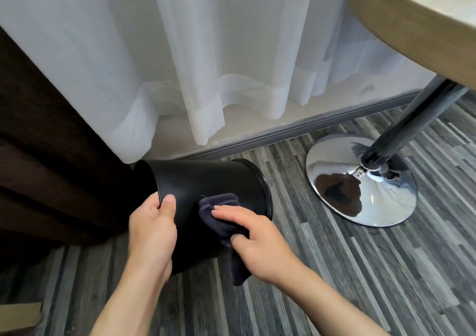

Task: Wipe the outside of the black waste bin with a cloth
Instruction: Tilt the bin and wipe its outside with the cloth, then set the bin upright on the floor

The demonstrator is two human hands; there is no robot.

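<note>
The black waste bin (206, 181) is tipped on its side above the striped floor, its open mouth pointing left and its base to the right. My left hand (152, 230) grips the bin's rim, thumb on the outer wall and fingers inside. My right hand (257, 240) presses a dark navy cloth (221, 212) flat against the bin's outer wall near the base. One end of the cloth hangs down below my palm.
A round wooden table (422, 29) juts in at the top right on a dark pole (401, 132) with a chrome disc base (360, 181). White sheer curtains (180, 52) hang behind the bin; a dark brown curtain (46, 168) hangs at the left.
</note>
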